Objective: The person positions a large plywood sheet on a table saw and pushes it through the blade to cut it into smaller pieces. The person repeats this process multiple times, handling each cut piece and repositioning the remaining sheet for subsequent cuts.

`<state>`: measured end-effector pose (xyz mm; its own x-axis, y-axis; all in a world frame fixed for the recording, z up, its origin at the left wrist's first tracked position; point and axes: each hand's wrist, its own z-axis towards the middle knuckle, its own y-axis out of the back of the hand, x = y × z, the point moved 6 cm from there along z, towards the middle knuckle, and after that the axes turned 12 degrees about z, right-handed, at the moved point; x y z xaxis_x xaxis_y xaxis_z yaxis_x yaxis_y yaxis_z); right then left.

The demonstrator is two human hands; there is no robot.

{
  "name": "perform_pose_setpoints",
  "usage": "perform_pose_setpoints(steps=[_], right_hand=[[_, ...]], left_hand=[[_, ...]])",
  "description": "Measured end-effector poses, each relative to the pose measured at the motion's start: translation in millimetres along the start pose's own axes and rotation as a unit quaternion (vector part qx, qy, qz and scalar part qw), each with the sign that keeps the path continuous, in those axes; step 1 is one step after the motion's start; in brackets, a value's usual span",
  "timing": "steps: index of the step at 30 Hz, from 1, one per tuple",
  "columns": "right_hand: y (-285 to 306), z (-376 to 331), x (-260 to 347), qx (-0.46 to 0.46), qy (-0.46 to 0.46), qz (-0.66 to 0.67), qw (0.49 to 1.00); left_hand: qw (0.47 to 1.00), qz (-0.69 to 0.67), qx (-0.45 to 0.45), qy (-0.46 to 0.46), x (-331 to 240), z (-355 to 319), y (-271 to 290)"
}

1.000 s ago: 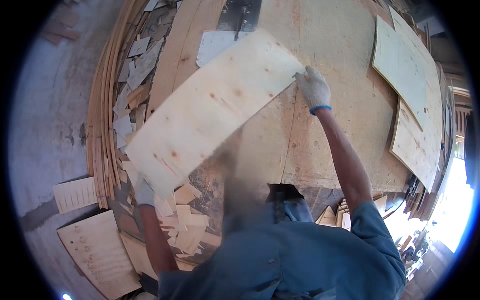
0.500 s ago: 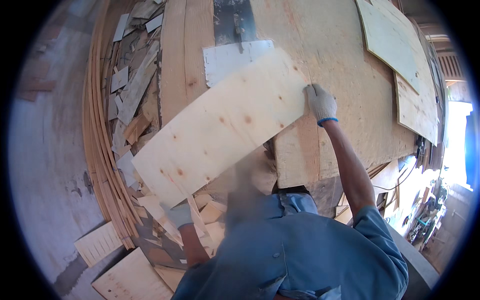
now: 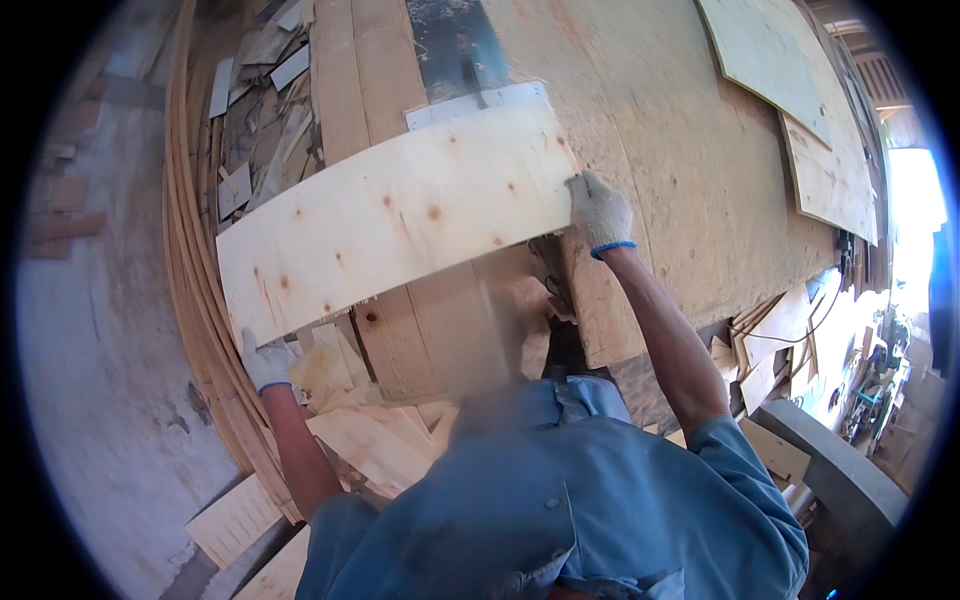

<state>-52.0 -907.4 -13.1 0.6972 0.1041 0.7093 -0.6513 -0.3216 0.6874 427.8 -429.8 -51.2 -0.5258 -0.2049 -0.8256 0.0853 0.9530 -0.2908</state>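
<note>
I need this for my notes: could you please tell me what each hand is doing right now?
Left hand: closed on the plywood sheet's lower-left corner.
Right hand: closed on its right end.

Two gloved hands: left hand (image 3: 265,362), right hand (image 3: 600,212). One held plywood panel (image 3: 400,215). Two plywood sheets (image 3: 765,60) at upper right.

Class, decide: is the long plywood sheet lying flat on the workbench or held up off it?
Held up. The left hand and right hand grip opposite ends of the plywood sheet, which slants across the workbench.

Woodworking shop: plywood sheets (image 3: 770,60), heaped offcuts (image 3: 380,440), sawdust-strewn workbench (image 3: 650,130).
</note>
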Motion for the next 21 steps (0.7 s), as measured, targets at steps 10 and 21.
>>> perform_pose_setpoints(steps=[10, 21], right_hand=[[-11, 8, -4, -0.022, 0.027, 0.009, 0.999], [-11, 13, 11, 0.021, 0.007, -0.044, 0.999]], left_hand=[[1.000, 0.007, 0.020, 0.011, -1, 57, 6], [1.000, 0.022, -0.001, 0.011, -2, 53, -22]])
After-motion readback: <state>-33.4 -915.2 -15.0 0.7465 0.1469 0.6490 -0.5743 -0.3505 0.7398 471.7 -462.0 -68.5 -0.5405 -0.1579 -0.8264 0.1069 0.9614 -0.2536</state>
